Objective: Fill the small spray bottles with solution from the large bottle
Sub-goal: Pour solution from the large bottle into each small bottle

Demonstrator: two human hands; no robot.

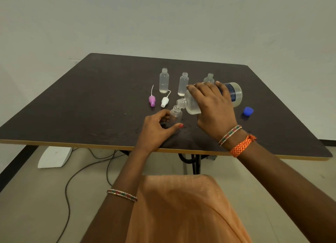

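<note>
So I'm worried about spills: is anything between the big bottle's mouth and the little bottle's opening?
Nothing visible. The large bottle, tipped by the right hand, has its mouth right over the open neck of the small bottle that the left hand steadies. The spray caps lie off to the left.

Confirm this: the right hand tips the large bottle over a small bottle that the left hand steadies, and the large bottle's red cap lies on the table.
Wrong colour: the head view shows the cap is blue, not red. The rest stands.
</note>
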